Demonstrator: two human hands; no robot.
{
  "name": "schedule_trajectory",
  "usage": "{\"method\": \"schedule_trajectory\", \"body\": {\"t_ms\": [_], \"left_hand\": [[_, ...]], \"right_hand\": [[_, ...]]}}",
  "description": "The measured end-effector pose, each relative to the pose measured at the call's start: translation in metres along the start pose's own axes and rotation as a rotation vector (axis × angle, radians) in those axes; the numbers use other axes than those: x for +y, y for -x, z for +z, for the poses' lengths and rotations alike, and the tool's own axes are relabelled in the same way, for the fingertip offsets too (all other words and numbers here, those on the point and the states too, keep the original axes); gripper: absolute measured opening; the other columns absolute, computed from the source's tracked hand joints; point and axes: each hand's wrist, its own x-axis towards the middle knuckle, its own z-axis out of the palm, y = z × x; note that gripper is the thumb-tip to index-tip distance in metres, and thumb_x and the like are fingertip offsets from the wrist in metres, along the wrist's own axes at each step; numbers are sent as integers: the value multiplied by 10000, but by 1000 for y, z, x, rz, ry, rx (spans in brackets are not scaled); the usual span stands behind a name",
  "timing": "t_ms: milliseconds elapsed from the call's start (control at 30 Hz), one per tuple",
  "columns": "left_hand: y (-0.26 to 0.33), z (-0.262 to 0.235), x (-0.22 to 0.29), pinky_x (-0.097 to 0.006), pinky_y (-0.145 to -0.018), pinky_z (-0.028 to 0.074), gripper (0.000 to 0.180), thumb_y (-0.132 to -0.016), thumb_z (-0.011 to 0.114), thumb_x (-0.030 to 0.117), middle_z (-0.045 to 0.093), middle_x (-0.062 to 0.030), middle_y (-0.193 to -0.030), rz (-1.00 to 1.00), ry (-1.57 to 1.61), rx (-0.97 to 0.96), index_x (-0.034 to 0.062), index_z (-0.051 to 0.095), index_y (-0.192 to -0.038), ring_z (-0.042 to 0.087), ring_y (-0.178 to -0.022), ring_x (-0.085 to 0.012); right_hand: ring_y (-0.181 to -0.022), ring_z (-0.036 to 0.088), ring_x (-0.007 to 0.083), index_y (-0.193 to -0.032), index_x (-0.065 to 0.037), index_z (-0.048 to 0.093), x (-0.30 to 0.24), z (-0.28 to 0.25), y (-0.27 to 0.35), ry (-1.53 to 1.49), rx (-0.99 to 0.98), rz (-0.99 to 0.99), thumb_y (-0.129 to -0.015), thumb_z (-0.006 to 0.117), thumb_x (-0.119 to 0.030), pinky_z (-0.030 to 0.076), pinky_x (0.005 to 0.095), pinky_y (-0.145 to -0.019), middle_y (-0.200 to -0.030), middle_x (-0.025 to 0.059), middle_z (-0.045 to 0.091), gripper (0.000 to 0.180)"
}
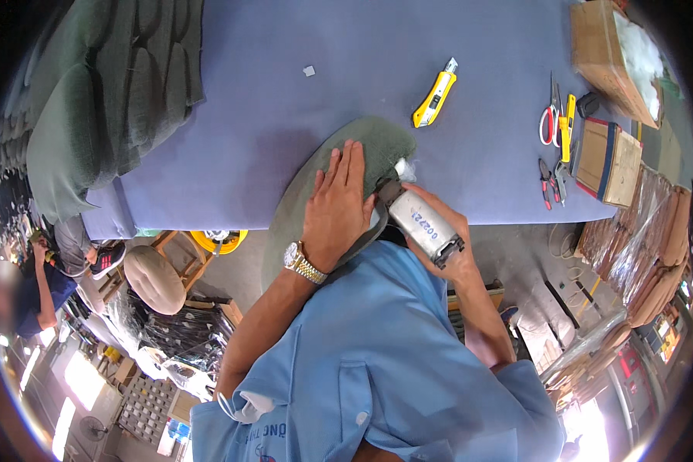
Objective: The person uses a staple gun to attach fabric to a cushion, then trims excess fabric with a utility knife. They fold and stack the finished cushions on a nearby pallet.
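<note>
My left hand (337,204) lies flat, fingers together, on the green cushion (362,146) at the tabletop (285,115) edge. My right hand (446,239) is wrapped around a grey stapler (420,219), nose against the cushion.

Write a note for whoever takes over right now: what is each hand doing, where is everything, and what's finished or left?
Left hand: flat, fingers spread, pressing down the round grey-green fabric cushion cover at the near edge of the blue-covered worktable.
Right hand: gripping a grey metal hand tool, nose at the cover's edge, where white stuffing shows.
Nearby: yellow utility knife; red-handled scissors to the right.
Done: cover laid and held.
Left: the edge looks unfinished; how far along is unclear.
</note>
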Motion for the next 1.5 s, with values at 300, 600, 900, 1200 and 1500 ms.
{"method": "schedule_trajectory", "body": {"t_ms": [300, 600, 900, 1200, 1500], "left_hand": [[-12, 1, 4, -531, -1172, 392, 804, -858, 675, 96, 375, -213, -1614, -39, -41, -15, -22, 310, -1565, 382, -1489, -382], [-9, -1, 1, -526, -1176, 389, 822, -817, 678, 57, 393, -220, -1603, -2, -45, 19, -33, 326, -1555, 392, -1487, -361], [-5, 12, 13, -548, -1183, 343, 720, -912, 584, 175, 391, -226, -1609, -67, -91, 13, -29, 334, -1556, 395, -1492, -355], [26, -7, -5, -491, -1186, 377, 775, -921, 663, 173, 427, -266, -1562, 48, -4, 49, -19, 294, -1575, 420, -1461, -394], [-9, 42, -122, -492, -1268, 125, 755, -1068, 311, 625, 187, -168, -1712, -153, 597, -218, 128, 271, -1636, 119, -1592, -331]], "right_hand": [[-1133, 685, 239, -1432, 13, 550, -4, 5, -11, 1, -55, 108, -760, 706, 45, 516, 320, -979, -1322, 183, 662, 691], [-1077, 695, 305, -1405, 17, 581, -10, 4, -1, 41, -94, 55, -744, 718, 20, 512, 342, -975, -1241, 184, 688, 675], [-1130, 693, 278, -1422, -33, 578, -14, 2, 0, 63, -99, 116, -774, 691, -21, 516, 343, -981, -1254, 186, 686, 658], [-1107, 686, 231, -1363, 25, 592, 7, 14, 5, 25, -48, -19, -835, 726, -111, 504, 345, -993, -1174, 161, 717, 561], [-1127, 703, 231, -1386, -5, 594, 30, 11, 8, 36, -35, -64, -814, 750, -64, 515, 347, -1000, -1232, 180, 724, 596]]}}
